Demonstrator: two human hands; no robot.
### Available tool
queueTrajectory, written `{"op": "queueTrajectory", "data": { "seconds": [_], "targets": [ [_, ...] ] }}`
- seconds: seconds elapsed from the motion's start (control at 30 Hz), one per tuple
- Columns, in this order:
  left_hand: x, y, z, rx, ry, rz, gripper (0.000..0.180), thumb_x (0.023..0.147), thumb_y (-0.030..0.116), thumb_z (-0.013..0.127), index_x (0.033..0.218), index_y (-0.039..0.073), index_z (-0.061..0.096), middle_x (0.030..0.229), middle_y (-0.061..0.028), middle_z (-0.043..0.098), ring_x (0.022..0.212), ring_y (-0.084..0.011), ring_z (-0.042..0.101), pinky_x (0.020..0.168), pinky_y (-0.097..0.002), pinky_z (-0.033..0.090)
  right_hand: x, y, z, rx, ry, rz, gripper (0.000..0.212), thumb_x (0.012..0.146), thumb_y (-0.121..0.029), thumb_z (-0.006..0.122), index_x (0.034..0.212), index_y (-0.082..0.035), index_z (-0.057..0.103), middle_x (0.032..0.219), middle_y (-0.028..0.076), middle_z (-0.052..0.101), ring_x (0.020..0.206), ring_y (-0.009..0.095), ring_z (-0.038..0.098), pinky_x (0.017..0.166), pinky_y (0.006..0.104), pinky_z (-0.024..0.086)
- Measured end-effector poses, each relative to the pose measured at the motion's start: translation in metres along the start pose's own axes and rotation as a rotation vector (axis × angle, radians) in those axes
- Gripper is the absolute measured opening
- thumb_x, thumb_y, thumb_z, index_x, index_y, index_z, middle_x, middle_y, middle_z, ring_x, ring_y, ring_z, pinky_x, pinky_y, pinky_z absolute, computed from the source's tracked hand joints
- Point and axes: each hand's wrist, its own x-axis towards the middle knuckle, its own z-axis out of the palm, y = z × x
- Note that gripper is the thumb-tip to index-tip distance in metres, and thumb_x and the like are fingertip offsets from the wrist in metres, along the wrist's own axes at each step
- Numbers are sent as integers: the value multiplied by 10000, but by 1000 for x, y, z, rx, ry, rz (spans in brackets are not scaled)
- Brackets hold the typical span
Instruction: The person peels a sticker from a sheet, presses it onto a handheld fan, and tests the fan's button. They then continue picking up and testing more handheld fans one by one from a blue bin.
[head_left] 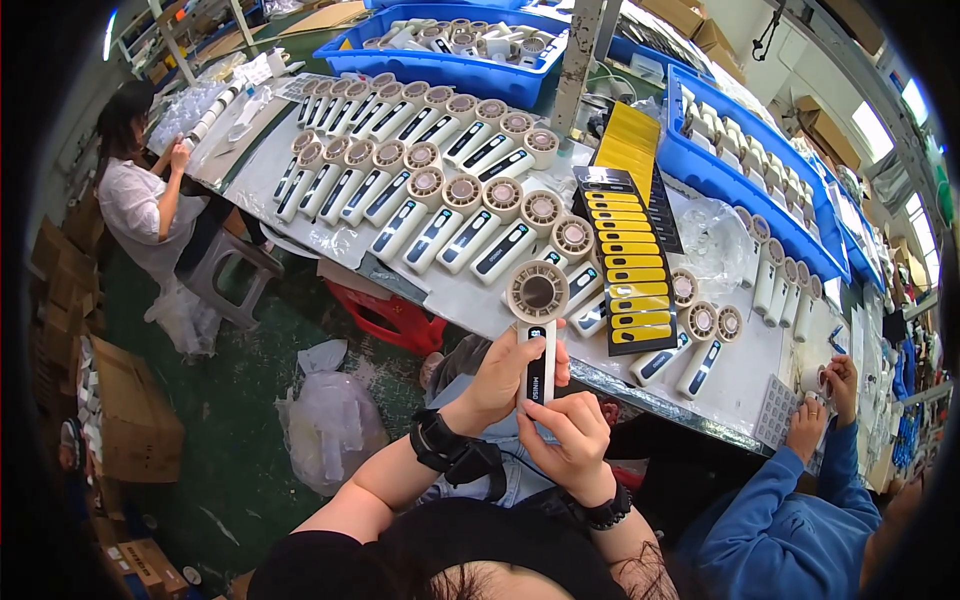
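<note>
A white handheld fan (537, 300) stands upright before me, its round beige grille at the top and a dark panel with a lit display down its handle. My left hand (497, 378) is wrapped round the handle, thumb on the panel near the display. My right hand (572, 437) is closed in a pinch at the lower end of the panel; whether a thin film is between the fingertips I cannot tell. Just beyond lies a black sheet of yellow-backed panel stickers (627, 262), some of its places bare. Rows of similar fans (465, 225) lie on the table to the left.
Several more fans (712, 350) lie right of the sheet. Blue bins (440, 75) of fan parts stand at the back. A co-worker in a blue sleeve (790, 520) handles a part at the right; another person (140, 190) sits at the far left. A metal post (585, 70) rises behind the table.
</note>
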Motion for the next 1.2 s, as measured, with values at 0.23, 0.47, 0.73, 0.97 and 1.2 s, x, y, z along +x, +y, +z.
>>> {"op": "queueTrajectory", "data": {
  "seconds": [0.23,0.47,0.73,0.97,1.2],
  "targets": [
    [-3,1,1,7,12,1,414,919,205,454,1260,-19,388,907,-94,570,779,-175,579,728,-299,495,0,-1,-1,16,3,6,266,613,16,760,856,-53,677,710,37,568,618,198,523,552,290,412],
    [2,3,-2,-80,-25,-15,477,873,164,489,1293,-28,368,954,-105,565,828,-185,574,783,-329,488,1,3,-3,39,54,29,268,610,12,782,843,-59,668,713,36,573,621,191,527,546,284,404],
    [2,10,5,-75,-118,-4,444,864,86,516,1274,0,369,986,-91,569,871,-174,583,809,-312,491,-2,6,-6,55,68,34,265,615,7,798,829,-63,658,724,36,514,620,157,478,547,258,381],
    [2,11,4,-61,-129,-2,475,839,38,536,1280,2,363,1005,-87,561,891,-169,578,820,-311,487,-7,9,-4,91,74,65,264,615,10,800,824,-76,664,751,27,488,629,137,464,546,243,368],
    [1,11,4,-14,-91,-16,510,809,-3,538,1288,6,364,1014,-83,558,906,-171,576,831,-313,483,-8,9,-2,137,73,142,250,614,10,797,810,-79,669,754,22,482,639,133,461,553,236,369]
  ]
}}
